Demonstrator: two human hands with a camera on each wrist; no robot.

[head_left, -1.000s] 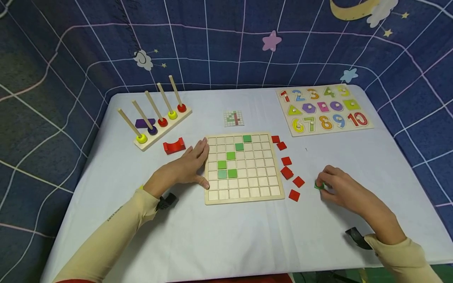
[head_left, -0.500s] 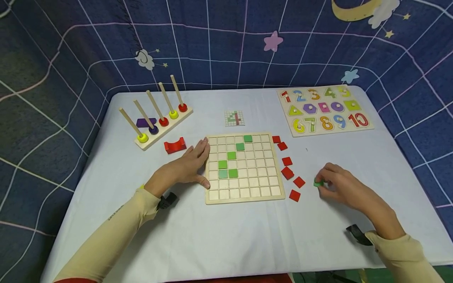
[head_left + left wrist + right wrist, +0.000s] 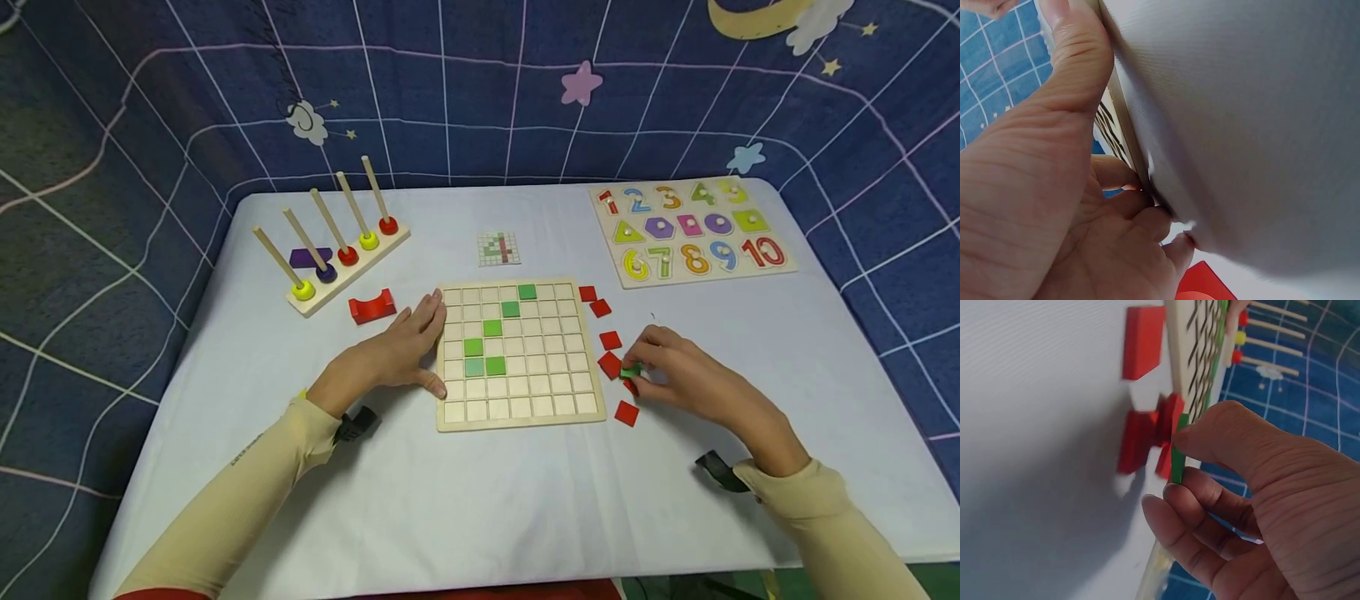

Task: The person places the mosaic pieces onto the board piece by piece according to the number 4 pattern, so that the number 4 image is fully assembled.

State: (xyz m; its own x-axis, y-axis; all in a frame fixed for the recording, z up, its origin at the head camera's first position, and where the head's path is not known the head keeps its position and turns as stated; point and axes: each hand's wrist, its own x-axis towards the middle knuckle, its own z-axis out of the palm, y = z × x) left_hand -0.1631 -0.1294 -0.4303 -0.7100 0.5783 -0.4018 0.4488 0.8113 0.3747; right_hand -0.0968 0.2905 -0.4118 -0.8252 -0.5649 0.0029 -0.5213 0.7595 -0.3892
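A wooden grid board [image 3: 551, 385] lies mid-table, with several green tiles [image 3: 492, 328] set in its squares. Against its left edge rests my left hand [image 3: 393, 350], thumb and fingers spread along the frame; the left wrist view shows the fingers [image 3: 1141, 212] at the board's side. My right hand [image 3: 686, 375] pinches a green square tile [image 3: 1179, 450] between thumb and fingertips, just right of the board. It is held above the loose red tiles [image 3: 611, 365], several of which lie beside the board's right edge; one is partly hidden under the hand.
Behind the board lies a small pattern card [image 3: 498, 249]. A peg stand [image 3: 348, 267] with coloured rings is at the back left, near a red arched block [image 3: 372, 307] and a purple block [image 3: 303, 258]. A number puzzle board [image 3: 690, 233] lies back right.
My right hand has lifted the green tile off the table and carried it left, over the red tiles. The left hand stays at the board's edge.
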